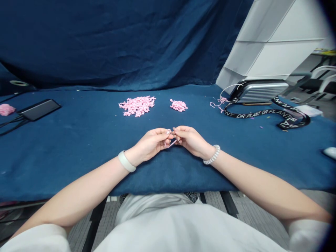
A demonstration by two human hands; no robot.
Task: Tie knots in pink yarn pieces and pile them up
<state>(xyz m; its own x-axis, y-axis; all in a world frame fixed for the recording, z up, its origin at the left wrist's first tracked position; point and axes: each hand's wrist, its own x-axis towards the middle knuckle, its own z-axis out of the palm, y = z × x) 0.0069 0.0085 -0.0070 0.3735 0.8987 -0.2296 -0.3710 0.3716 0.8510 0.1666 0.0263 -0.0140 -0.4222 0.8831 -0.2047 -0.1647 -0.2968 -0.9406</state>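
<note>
My left hand (151, 142) and my right hand (190, 140) meet over the near middle of the blue-covered table (78, 140). Both pinch a short pink strip (172, 142) stretched between their fingertips. The left wrist carries a white band, the right wrist a pearl bracelet. Farther back lie a large pile of small pink pieces (138, 105) and a smaller pink pile (179, 105) to its right.
A black phone (39, 109) with cables and a pink bundle (6, 109) lie at the far left. At the right sit a silver case (259, 91), a black lettered lanyard (265, 113), loose pink thread (219, 102) and a white shelf unit (273, 42).
</note>
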